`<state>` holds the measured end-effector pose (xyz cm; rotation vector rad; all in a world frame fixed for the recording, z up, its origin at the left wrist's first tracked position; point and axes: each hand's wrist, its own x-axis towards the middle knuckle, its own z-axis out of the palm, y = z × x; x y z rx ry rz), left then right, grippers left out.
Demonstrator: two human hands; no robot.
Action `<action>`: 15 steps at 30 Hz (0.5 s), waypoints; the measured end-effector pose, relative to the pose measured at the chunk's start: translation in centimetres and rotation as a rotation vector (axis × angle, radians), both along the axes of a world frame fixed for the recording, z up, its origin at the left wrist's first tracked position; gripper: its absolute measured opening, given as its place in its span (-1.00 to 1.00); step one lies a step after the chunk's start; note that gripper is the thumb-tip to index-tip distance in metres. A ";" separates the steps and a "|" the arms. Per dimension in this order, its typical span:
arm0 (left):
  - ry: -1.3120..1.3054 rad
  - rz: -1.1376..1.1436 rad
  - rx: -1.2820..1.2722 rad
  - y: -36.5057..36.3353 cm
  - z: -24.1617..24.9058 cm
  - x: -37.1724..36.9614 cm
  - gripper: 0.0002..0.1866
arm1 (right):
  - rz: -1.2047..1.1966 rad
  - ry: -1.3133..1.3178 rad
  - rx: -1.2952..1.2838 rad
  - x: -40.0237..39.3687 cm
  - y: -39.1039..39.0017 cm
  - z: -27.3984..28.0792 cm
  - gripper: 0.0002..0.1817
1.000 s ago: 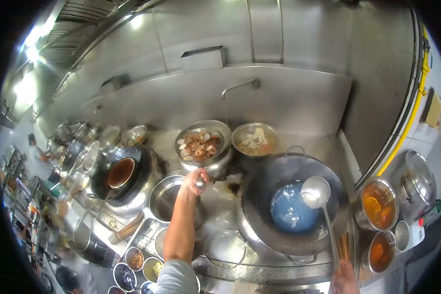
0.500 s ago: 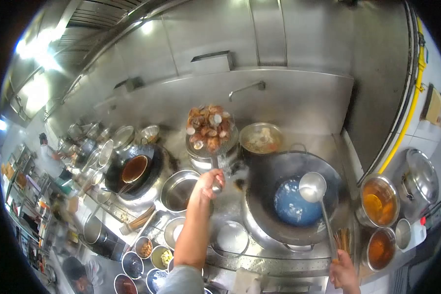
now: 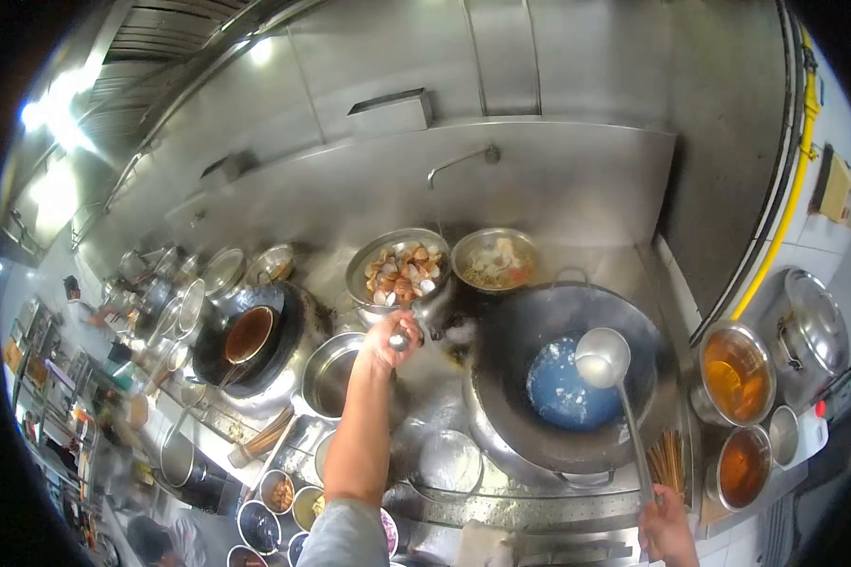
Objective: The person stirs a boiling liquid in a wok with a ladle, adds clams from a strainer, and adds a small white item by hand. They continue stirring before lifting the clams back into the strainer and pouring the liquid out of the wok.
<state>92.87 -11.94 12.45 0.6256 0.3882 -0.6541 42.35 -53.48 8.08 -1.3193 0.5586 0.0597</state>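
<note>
My left hand (image 3: 392, 340) is closed round the handle of a skimmer, its arm stretched forward. The skimmer's head is hidden under a heap of brown clams (image 3: 405, 274), some opened, inside a steel pot (image 3: 355, 274) at the back of the stove. At the lower right my right hand (image 3: 667, 527) grips a long-handled ladle (image 3: 603, 357). The ladle's bowl, with a little pale liquid in it, hangs over a large wok (image 3: 506, 369). Bluish cloudy liquid with white bits (image 3: 569, 392) lies in the wok's bottom.
A second pot (image 3: 459, 255) with pale food stands beside the clams. Left are a steel pot (image 3: 312, 369) and another wok (image 3: 213, 354). Sauce bowls (image 3: 723, 472) and a bamboo brush (image 3: 669, 463) are at right. Small ingredient bowls (image 3: 258, 529) sit lower left. A person (image 3: 87, 312) stands far left.
My left hand has lowered the skimmer, and the clams now sit within the back pot instead of above it. The ladle stays over the wok, nearly unmoved. The view has shifted slightly.
</note>
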 end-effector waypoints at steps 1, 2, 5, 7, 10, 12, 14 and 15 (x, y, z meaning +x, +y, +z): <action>-0.015 0.019 0.048 0.2 -1.0 1.5 -0.88 | 0.003 -0.008 -0.015 -0.3 0.5 0.0 -0.40; -0.034 0.037 0.030 0.2 -2.0 3.3 -0.88 | 0.004 -0.023 -0.036 -0.2 0.9 0.1 -0.40; -0.064 0.137 0.011 0.4 -4.7 7.4 -0.89 | -0.021 0.020 -0.069 0.2 2.3 1.3 -0.47; -0.055 0.155 0.052 0.5 -6.3 9.9 -0.87 | -0.019 0.069 -0.098 0.3 2.6 1.7 -0.44; 0.024 0.182 0.081 0.9 -8.0 13.6 -0.88 | -0.061 0.059 -0.083 0.4 3.0 0.9 -0.39; 0.135 0.171 0.035 1.2 -8.5 15.6 -0.88 | -0.107 0.096 -0.092 0.6 3.3 1.1 -0.37; 0.130 0.204 0.017 0.8 -7.8 15.4 -0.86 | -0.117 0.107 -0.094 0.7 3.5 1.0 -0.36; 0.155 0.235 0.018 0.6 -7.4 15.6 -0.85 | -0.106 0.103 -0.095 0.7 3.3 0.8 -0.37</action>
